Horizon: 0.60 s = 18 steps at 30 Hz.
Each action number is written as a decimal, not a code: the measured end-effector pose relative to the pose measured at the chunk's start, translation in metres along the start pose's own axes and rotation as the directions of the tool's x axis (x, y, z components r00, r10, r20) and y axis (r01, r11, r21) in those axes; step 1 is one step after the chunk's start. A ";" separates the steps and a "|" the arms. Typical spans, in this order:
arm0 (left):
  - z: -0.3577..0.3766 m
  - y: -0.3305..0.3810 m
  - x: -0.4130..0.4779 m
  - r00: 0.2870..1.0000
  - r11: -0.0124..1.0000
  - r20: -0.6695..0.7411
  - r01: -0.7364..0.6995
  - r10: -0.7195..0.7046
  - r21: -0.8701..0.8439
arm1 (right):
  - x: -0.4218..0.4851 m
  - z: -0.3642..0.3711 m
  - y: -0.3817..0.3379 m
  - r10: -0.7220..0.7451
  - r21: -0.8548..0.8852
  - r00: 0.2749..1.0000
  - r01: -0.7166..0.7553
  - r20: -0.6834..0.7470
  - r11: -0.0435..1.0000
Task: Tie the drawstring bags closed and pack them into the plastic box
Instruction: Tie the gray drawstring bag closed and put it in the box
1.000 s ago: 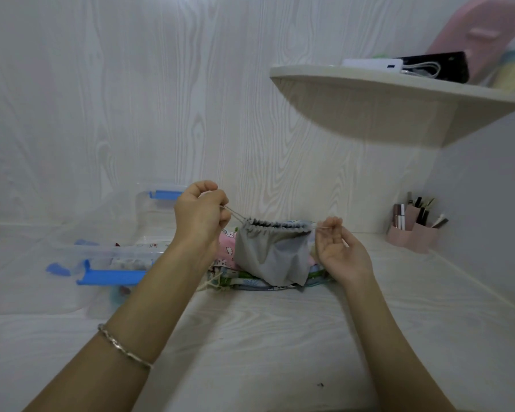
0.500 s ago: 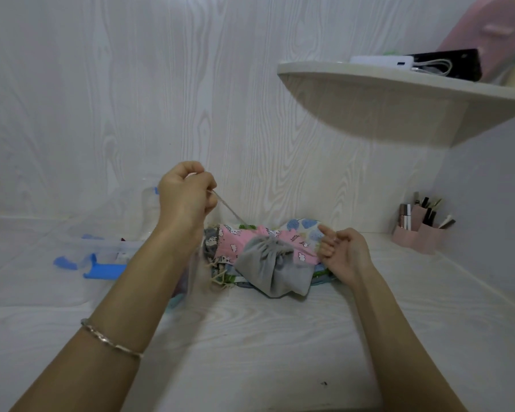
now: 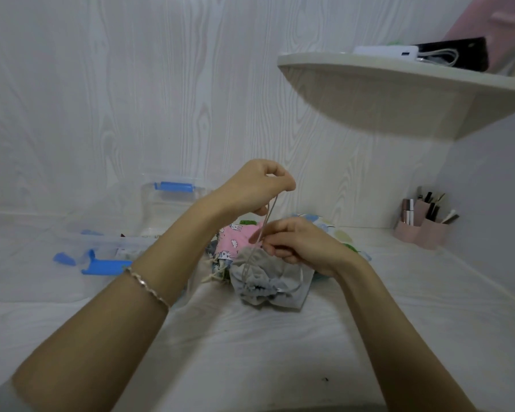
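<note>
The grey bag (image 3: 262, 282) lies bunched on the bench (image 3: 250, 358), directly under the right hand (image 3: 305, 246), which pinches the cord (image 3: 269, 215) low down. The left hand (image 3: 254, 185) pinches its upper end, so the cord runs steeply upward. The plastic box (image 3: 173, 200) stands well left.

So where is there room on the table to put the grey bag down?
The table is bare in front of the grey bag, at the near edge, and on the right, between the bag pile and the pink holder. It is crowded around the pile and the box on the left.
</note>
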<state>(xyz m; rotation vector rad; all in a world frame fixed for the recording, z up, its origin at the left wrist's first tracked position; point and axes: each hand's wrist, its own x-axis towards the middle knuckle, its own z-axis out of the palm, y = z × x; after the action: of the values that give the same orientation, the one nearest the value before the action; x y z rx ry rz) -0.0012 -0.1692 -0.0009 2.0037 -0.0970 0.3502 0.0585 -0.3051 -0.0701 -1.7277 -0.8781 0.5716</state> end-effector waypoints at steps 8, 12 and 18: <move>0.013 -0.029 0.017 0.993 0.926 -0.063 0.112 -0.096 0.360 | -0.001 0.001 0.003 -0.059 0.263 0.998 0.061 -0.017 0.963; 0.006 -0.033 0.001 0.994 0.953 -0.078 0.093 -0.074 0.287 | 0.000 -0.001 0.010 -0.055 0.354 0.991 0.096 -0.123 0.930; -0.003 -0.041 -0.013 0.965 0.969 0.148 0.229 -0.215 -0.090 | 0.001 -0.002 0.014 -0.053 0.435 0.978 0.137 -0.200 0.890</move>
<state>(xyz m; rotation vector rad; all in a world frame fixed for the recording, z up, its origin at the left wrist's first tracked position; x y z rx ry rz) -0.0048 -0.1496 -0.0390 1.9085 0.0230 0.0616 0.0639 -0.3076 -0.0826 -1.2848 -0.6351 0.4936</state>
